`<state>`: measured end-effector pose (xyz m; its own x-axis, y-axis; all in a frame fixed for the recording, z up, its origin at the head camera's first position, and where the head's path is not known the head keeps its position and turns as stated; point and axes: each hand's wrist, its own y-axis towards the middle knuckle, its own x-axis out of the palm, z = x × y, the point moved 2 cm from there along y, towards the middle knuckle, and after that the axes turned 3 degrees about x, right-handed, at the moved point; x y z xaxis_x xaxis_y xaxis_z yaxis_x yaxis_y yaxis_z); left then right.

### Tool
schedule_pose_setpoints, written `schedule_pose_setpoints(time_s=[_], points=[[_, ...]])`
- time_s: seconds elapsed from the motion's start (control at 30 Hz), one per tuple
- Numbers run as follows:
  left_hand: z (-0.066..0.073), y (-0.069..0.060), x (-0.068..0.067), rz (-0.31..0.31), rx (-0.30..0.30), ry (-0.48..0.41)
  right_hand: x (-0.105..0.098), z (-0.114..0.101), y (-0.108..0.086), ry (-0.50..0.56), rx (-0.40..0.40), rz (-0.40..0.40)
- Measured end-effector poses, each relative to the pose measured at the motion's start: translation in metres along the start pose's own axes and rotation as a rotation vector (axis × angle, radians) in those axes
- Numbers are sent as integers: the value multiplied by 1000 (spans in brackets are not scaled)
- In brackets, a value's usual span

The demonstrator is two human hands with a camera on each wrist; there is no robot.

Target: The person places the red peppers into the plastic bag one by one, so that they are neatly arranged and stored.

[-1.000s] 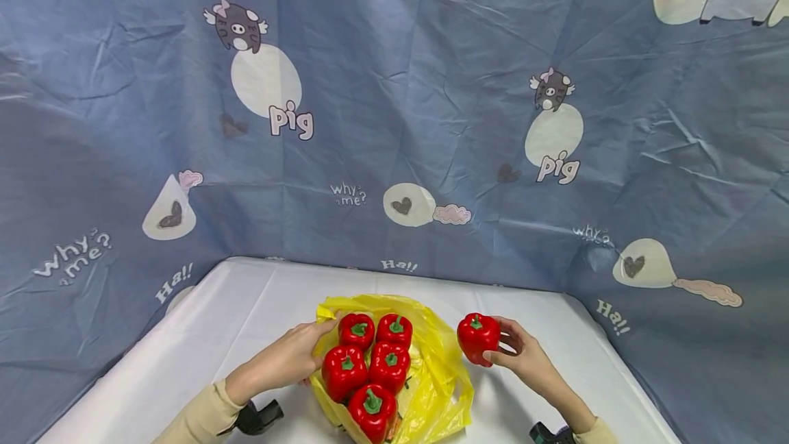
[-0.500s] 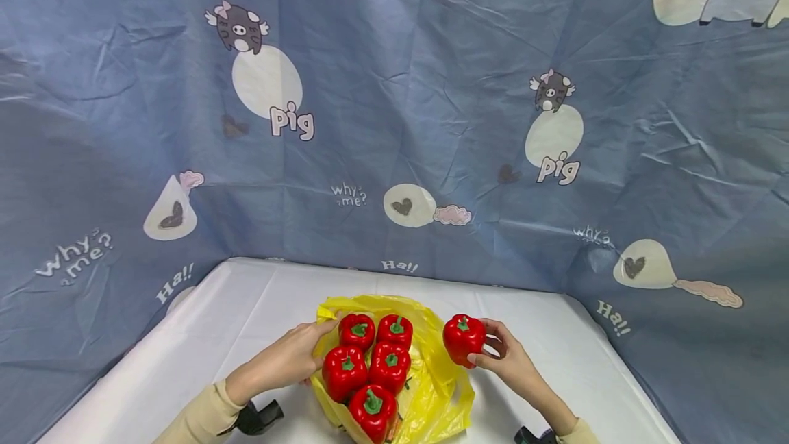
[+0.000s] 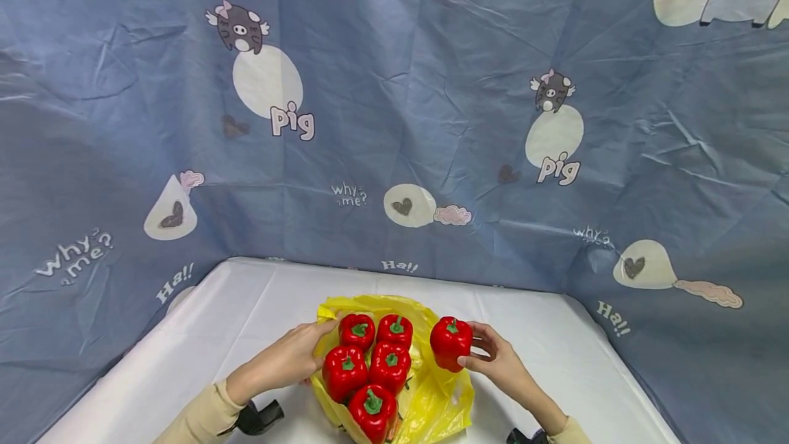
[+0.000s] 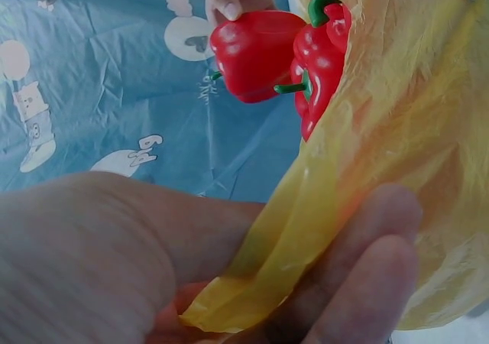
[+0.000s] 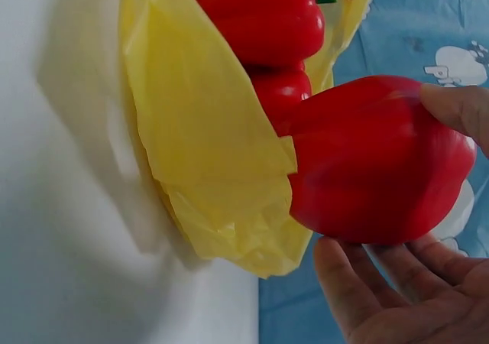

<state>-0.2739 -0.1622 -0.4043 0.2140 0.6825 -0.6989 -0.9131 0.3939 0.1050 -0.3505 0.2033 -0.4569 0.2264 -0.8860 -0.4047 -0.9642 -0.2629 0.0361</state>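
Observation:
A yellow plastic bag stands with its mouth open on the white table, several red bell peppers inside. At its left side, my left hand pinches the rim; the left wrist view shows the folded plastic between thumb and fingers. My right hand grips another red bell pepper by its right side, thumb on one side and fingers on the other. That pepper is above the bag's right edge, stem up. In the right wrist view it partly overlaps the bag's rim.
Orange bits show low in the bag, too small to identify. White cloth covers the table. A blue curtain with pig prints hangs behind and along both sides. Each wrist wears a black camera mount.
My right hand has moved left with its bell pepper, from right of the bag to over its right edge. The left hand and the bag have stayed in place.

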Motion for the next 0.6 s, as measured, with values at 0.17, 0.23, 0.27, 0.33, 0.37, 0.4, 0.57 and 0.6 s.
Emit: schedule_pose_setpoints(time_s=[0.17, 0.23, 0.27, 0.33, 0.37, 0.4, 0.57, 0.6], points=[[0, 0, 0, 4, 3, 2, 6, 1, 1, 3, -8, -50], [-1, 0, 0, 6, 1, 6, 9, 2, 1, 11, -12, -73], [-1, 1, 0, 7, -1, 7, 10, 2, 1, 18, -12, -85], [-1, 1, -1, 7, -1, 9, 14, 2, 1, 29, -6, -100], [-1, 1, -1, 7, -1, 8, 15, 3, 2, 31, -4, -106], [-1, 2, 0, 6, 0, 7, 17, 4, 2, 34, -2, -111], [-2, 0, 0, 8, 11, 7, 26, 10, 4, 33, 3, -143], [-1, 0, 0, 6, 14, 7, 28, 11, 4, 30, -1, -152]])
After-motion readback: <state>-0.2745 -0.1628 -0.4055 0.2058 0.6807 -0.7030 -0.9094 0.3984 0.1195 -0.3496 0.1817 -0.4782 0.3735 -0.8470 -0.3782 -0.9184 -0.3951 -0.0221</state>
